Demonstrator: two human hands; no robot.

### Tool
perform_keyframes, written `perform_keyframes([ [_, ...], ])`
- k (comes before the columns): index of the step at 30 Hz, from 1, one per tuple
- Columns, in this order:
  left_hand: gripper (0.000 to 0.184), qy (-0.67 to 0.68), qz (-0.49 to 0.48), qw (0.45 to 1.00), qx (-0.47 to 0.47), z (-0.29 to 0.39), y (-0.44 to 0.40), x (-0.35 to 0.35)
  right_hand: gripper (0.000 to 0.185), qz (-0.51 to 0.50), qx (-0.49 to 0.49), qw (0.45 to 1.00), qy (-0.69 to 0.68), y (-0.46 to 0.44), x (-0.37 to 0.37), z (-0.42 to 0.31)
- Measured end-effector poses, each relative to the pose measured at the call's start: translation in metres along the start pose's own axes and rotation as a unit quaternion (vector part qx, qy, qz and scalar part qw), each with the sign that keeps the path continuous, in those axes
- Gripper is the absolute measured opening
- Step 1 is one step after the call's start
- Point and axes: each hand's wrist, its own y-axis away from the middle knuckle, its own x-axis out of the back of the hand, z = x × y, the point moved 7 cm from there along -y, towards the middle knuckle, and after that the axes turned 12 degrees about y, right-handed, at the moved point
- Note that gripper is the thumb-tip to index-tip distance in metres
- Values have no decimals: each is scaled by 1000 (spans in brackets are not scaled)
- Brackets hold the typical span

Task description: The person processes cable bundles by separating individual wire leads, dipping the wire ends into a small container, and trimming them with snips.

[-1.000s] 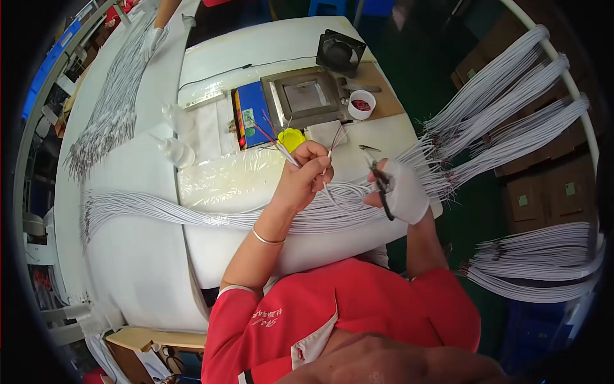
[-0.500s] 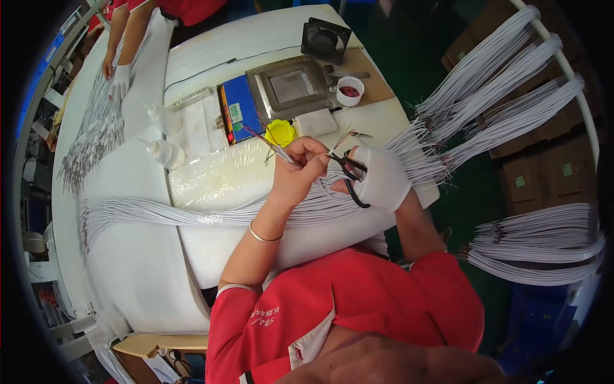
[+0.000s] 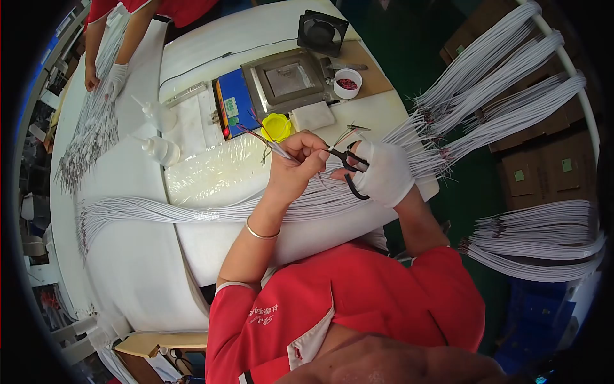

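Note:
My left hand (image 3: 297,160) is bare, with a bangle on its wrist, and pinches a white cable (image 3: 281,152) whose thin coloured wires fan out to the upper left. In a white glove, my right hand (image 3: 385,174) grips black-handled scissors (image 3: 355,185). Their pivot end lies against the fingertips of my left hand; the blades are mostly hidden there. More coloured wire ends (image 3: 350,132) stick up just above the scissors. Beneath both hands a long bundle of white cables (image 3: 192,214) runs across the padded table.
Beyond my hands are a yellow dish (image 3: 277,127), a white cup of small red pieces (image 3: 347,84), a metal-framed device (image 3: 284,80) and a black fan (image 3: 323,32). White bottles (image 3: 160,151) stand left. Cable bundles (image 3: 505,121) hang from a rail at right. A co-worker's hands (image 3: 115,78) handle cables.
The scissors have turned slightly in my right hand, and both hands stay close together. The co-worker's hands have shifted a little left and down.

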Motion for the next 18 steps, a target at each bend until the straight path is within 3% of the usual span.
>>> perform_keyframes([
  [4,7,2,-2,1000,-28,4,0,-5,39,25,-9,1000,-3,0,2,3],
  [8,12,-91,24,995,-43,0,3,2,40,25,0,1000,12,-1,1,3],
  [11,7,-184,-10,977,-104,15,4,-7,40,41,23,999,0,-4,2,4],
  [18,6,-144,-11,989,-33,19,7,-19,40,107,154,981,42,-13,13,10],
])
